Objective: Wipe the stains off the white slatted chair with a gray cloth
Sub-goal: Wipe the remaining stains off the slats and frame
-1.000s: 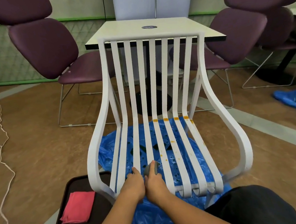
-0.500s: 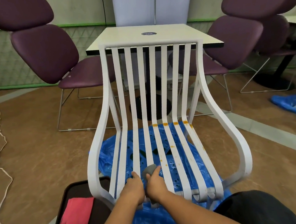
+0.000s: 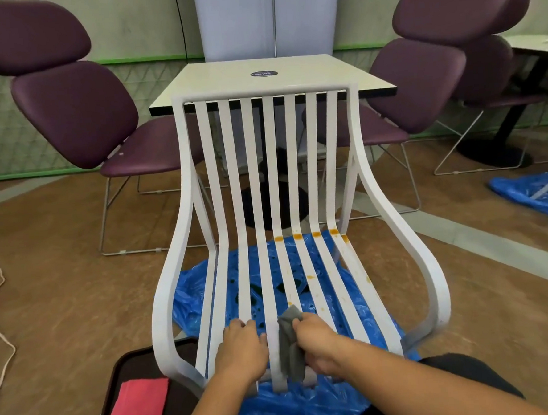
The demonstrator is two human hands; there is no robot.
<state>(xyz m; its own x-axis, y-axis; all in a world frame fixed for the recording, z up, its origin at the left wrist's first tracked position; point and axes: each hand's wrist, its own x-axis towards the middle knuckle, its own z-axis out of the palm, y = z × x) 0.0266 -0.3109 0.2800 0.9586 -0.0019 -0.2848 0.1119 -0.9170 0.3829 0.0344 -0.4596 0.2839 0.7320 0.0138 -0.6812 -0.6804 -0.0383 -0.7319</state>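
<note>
White slatted chair (image 3: 279, 207): seat front edge nearest camera, open gaps between slats, orange stains (image 3: 306, 235) at seat back. Right hand (image 3: 319, 344): fingers curled, pinching gray cloth (image 3: 289, 347) over a front slat. Left hand (image 3: 243, 348): fingers together, resting on neighbouring slats.

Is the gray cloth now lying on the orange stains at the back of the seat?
No, the gray cloth is held in the right hand near the seat's front edge, far from the orange stains.
</note>
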